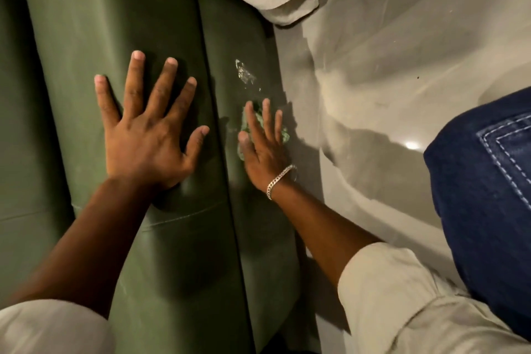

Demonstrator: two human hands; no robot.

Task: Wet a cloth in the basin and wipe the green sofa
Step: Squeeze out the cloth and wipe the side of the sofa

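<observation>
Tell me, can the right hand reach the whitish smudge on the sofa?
Probably yes: the right hand presses the cloth just short of the smudge, with only bare green sofa between them.

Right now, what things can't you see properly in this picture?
Basin: nowhere in the head view, so it is outside the frame.
Cloth: mostly covered by the right hand pressing on it; its size and wetness can't be told.
Pale mark on the sofa: too small and blurry to tell foam, stain or wear.
Sofa: cut off by the left and bottom edges.
</observation>
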